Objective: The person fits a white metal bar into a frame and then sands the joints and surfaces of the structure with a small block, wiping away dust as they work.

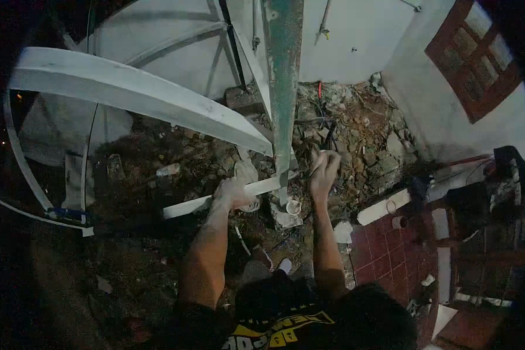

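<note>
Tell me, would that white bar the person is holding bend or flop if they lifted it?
Probably not. The white bar stays straight past the left hand, so it looks stiff. It seems joined to the green post, so it may not lift freely. The right hand grips a dark tool.

Person's kit: black short-sleeve tee (pixel 286 326), yellow block graphic with dark lettering across the chest, text too skewed to read. Both forearms bare, no gloves, no watch or bands visible on left hand (pixel 232 192) or right hand (pixel 324 172). Grey trouser leg (pixel 255 271) below. One shoe (pixel 284 266) with a white toe. Lighting dim, finer detail lost.
</note>
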The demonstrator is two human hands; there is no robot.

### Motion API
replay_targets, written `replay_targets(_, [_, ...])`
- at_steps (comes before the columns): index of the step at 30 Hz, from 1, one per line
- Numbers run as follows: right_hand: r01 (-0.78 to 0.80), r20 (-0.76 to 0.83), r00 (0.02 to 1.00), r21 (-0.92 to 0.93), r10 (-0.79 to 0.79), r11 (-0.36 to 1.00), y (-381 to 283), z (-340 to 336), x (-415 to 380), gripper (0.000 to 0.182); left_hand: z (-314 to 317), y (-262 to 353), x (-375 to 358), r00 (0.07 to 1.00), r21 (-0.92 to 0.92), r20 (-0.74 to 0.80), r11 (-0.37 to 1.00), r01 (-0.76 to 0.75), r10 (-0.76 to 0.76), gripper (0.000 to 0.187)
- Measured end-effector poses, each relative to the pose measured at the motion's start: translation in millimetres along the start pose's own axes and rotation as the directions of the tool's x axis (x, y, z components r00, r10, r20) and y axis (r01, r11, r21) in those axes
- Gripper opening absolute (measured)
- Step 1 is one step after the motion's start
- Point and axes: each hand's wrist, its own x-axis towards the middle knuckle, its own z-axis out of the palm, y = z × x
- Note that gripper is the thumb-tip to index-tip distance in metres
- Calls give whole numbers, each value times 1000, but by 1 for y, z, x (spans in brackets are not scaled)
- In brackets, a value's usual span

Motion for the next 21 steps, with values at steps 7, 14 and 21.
replay_targets(7, [4, 423, 904, -147, 60, 989, 27, -14, -26, 16, -5, 1, -1, 1000, -66, -19, 998, -16, 15, 48])
replay_targets(14, [348, 611, 780, -244, -135, 905, 45, -14, -3, 28, 3, -1, 0, 1000, 27, -14, 1000, -6, 6, 48])
replay_targets(21, [515, 676, 714, -330, -183, 791, 55, -9, 17, 25, -16, 10, -11, 1000, -31, 9, 999, -6, 7, 45])
